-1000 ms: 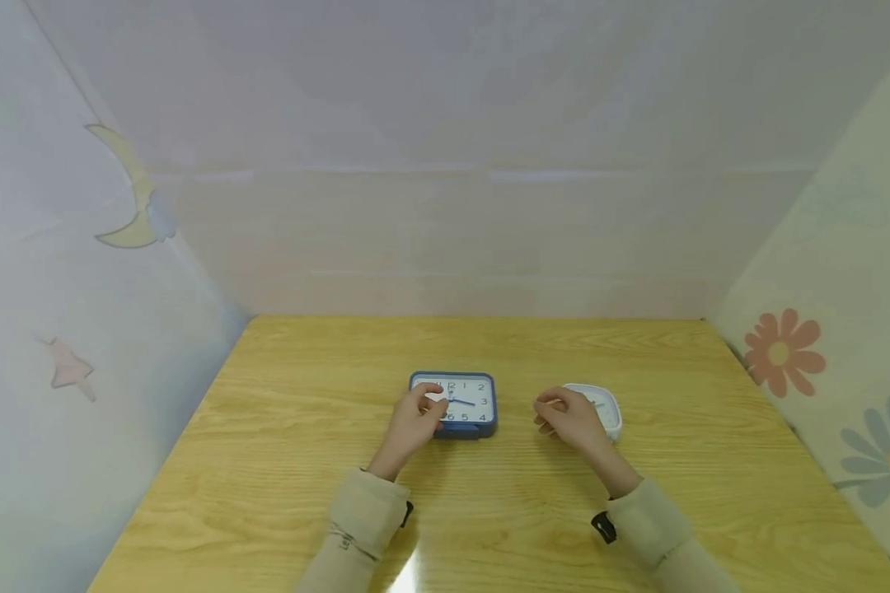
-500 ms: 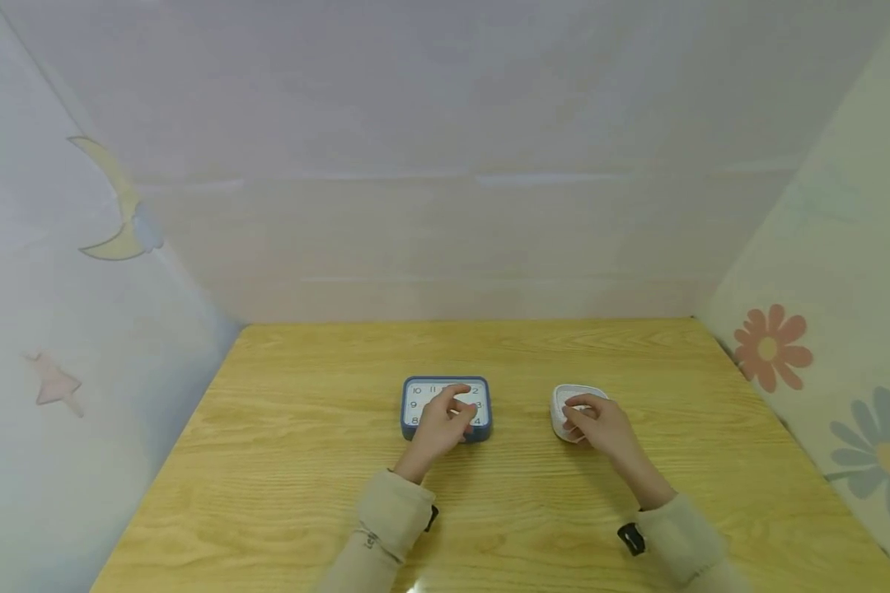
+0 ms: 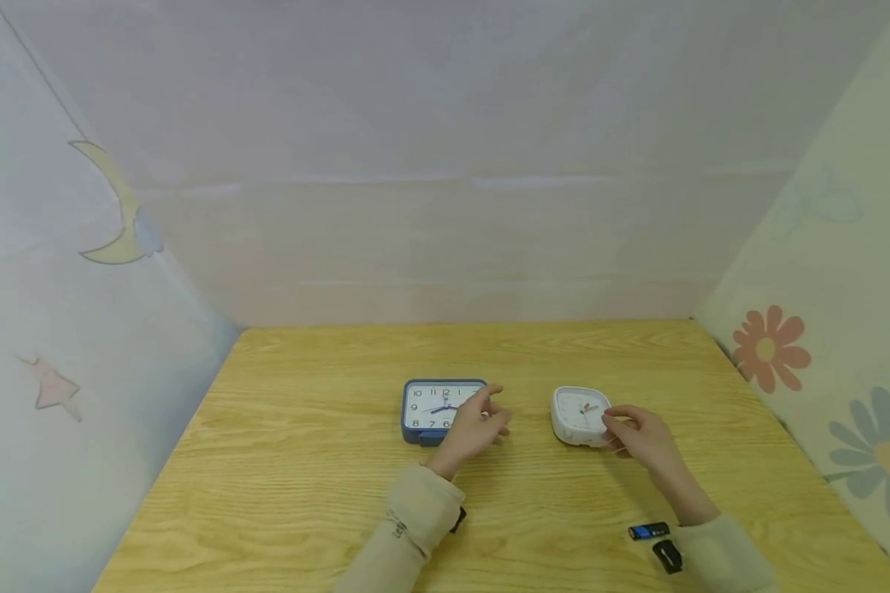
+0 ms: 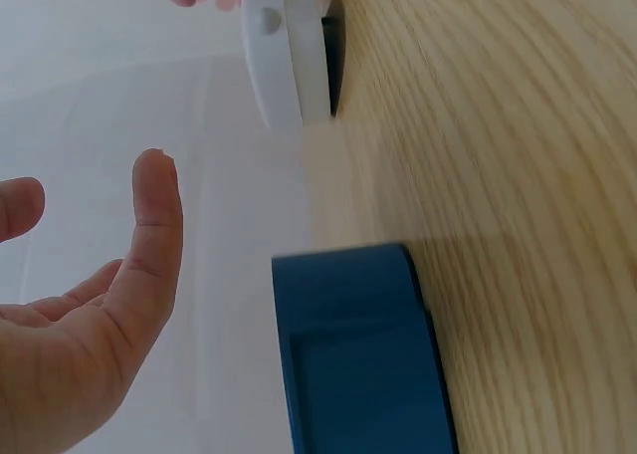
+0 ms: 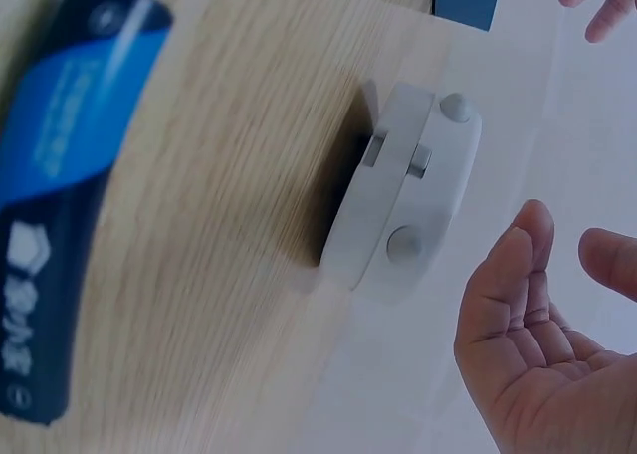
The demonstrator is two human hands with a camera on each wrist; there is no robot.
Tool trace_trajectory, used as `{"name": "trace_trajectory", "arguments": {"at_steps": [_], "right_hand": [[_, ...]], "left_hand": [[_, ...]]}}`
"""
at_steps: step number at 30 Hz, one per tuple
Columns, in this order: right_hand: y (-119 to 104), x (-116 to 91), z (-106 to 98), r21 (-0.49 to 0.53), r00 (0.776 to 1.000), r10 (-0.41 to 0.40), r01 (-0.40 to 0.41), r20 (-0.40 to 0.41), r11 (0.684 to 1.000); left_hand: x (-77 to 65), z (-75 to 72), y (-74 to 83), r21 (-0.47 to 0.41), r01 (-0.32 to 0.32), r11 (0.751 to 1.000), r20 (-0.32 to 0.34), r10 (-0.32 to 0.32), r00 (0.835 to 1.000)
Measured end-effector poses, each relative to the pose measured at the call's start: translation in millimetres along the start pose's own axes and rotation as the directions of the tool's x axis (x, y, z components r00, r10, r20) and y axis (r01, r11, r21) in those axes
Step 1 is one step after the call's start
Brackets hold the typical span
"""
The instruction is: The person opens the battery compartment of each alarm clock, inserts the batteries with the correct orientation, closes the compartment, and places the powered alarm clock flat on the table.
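A blue-framed rectangular alarm clock lies face up on the wooden table. Over its right edge hovers my left hand, fingers loosely bent and nothing in them. In the left wrist view its curved fingers stand apart from the blue clock's side. To the right sits a smaller white alarm clock, also face up. My right hand is beside its right edge. The right wrist view shows that hand empty, thumb and fingers apart, with a gap to the white clock.
A blue and black battery lies on the table beside the right sleeve, large in the right wrist view. Patterned cloth walls enclose the table at the back and sides.
My left hand has moved right across the blue clock to its right edge. The right hand has drawn back rightward from over the white clock. The battery has come into view.
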State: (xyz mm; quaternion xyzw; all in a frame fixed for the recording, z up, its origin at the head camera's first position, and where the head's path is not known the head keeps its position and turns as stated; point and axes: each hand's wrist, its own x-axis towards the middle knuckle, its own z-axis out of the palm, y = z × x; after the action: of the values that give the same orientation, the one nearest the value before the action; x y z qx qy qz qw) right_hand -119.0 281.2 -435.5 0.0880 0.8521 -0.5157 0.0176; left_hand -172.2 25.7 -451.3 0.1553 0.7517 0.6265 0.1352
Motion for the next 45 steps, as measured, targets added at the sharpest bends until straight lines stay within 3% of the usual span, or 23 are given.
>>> {"name": "trace_trajectory", "arguments": {"at_steps": [4,9,14,20,27,38,45], "right_hand": [[5,3,-6,0.000,1.000,0.014,-0.014,-0.012,1.000],[11,9,-11,-0.017,0.999,0.036,-0.037,-0.031,0.999],[18,13,-14,-0.056,0.998,0.058,-0.059,-0.031,0.997],[26,18,-16,-0.060,0.995,0.093,-0.091,0.029,0.994],[32,29,-17,0.028,0.980,0.168,-0.172,0.109,0.985],[36,42,-16,0.098,0.961,0.231,-0.247,0.151,0.964],[36,47,-15,0.106,0.949,0.248,-0.272,0.195,0.956]], "left_hand": [[5.5,9.5,1.9,-0.025,0.027,0.999,0.028,-0.026,0.999],[13.2,22.5,1.6,-0.044,0.064,0.997,0.018,-0.063,0.998],[20.7,35.0,-3.4,0.008,0.109,0.994,-0.006,-0.109,0.994],[28.8,47.9,-9.3,0.048,0.158,0.986,-0.031,-0.157,0.987],[39.6,63.8,-6.6,0.050,0.184,0.982,-0.041,-0.182,0.982],[53.6,80.6,-4.9,-0.037,0.277,0.960,-0.050,-0.279,0.959],[61.0,87.6,-7.0,-0.008,0.308,0.951,-0.076,-0.308,0.948]]}}
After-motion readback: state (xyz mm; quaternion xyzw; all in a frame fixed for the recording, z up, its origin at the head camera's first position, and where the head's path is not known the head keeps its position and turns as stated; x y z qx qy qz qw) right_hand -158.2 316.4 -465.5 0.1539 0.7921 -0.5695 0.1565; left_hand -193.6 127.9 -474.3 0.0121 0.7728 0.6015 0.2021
